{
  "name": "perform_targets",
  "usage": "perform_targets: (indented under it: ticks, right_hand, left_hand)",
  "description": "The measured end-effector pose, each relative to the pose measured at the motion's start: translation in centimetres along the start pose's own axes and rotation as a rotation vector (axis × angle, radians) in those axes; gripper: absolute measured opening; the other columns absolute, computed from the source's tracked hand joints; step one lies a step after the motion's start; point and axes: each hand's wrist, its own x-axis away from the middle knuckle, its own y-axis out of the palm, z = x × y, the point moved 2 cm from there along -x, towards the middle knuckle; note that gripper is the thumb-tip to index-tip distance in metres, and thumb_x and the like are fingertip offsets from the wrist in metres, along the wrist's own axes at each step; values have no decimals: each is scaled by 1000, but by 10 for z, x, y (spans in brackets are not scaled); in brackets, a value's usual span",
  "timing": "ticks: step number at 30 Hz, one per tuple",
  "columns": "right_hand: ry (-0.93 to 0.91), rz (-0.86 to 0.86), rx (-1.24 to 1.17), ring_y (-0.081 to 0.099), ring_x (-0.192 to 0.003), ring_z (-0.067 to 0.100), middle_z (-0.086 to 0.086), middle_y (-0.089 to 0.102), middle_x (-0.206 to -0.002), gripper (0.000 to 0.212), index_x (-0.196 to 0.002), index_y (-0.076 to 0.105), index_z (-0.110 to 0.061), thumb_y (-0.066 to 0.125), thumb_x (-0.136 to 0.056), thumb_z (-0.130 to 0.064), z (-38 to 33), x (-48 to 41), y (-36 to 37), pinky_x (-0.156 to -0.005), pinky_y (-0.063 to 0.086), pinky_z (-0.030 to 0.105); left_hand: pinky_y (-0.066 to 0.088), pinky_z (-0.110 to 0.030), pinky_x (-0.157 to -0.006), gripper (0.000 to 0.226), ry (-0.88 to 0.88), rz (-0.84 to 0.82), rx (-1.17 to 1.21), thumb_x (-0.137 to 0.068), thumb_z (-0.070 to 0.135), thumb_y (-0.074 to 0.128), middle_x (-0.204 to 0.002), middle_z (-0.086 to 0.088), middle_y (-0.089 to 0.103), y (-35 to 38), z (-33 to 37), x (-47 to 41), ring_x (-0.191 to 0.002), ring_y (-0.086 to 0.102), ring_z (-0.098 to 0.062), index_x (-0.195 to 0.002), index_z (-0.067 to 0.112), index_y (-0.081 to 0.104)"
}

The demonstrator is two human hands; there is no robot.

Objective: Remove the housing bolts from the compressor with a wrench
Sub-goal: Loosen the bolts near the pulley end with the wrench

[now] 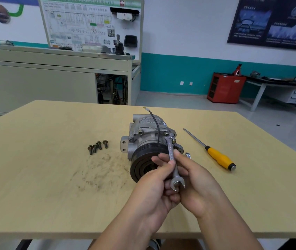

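- The wrench (172, 156) rises between both hands, its far end on a bolt (167, 134) atop the compressor (143, 139), which sits mid-table (53, 186).
- The left hand (154, 184) and right hand (197, 186) both clamp their fingers on its shank.
- Four loose bolts (97, 147) lie to the compressor's left.
- The shank's stamped marks are unreadable.

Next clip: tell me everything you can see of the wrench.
The wrench is a slim, silvery metal double open-ended spanner with stamped marks on its shank. Its far end sits at a bolt on the compressor; its near open end points toward the camera. The left hand and right hand pinch the shank.
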Motion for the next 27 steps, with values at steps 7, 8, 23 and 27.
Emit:
perform_targets:
  ticks: [7, 8, 23, 27]
  right_hand:
    - [33, 39, -43, 47, -31, 12, 2, 70, -69, 27, -63, 72, -13, 62, -75, -35, 2, -1, -1, -31, 34, 16]
    - [37, 48, -16, 46, -31, 11, 1, 66, -63, 27, -57, 73, -14, 63, -69, -37, 2, -2, -1, -31, 33, 16]
    - [69, -75, -176, 73, -83, 21, 11, 74, -97, 26, -67, 76, -6, 63, -72, -28, 1, -3, -9, -68, 54, 34]
    - [102, -116, -172, 62, -100, 24, 12, 73, -98, 30, -74, 77, -4, 57, -75, -26, -3, -2, -15, -87, 45, 35]
  left_hand:
    - [25, -16, -41, 40, -49, -15, 5, -91, 32, 53, -49, 4, 27, 0, -1, 1, -43, 25, -6, -59, 12, 67]
    - [24, -16, -41, 41, -45, -13, -14, -90, 34, 54, -50, 4, 26, 1, -1, 0, -44, 24, -6, -58, 13, 68]
    - [27, -15, -42, 45, 34, -29, -170, -96, 29, 49, -48, 6, 23, 1, -6, -3, -43, 28, -6, -61, 14, 74]
    - [23, -16, -42, 28, -9, -41, -110, -96, 27, 49, -48, 5, 24, 5, -3, -4, -43, 23, -7, -84, 9, 67]
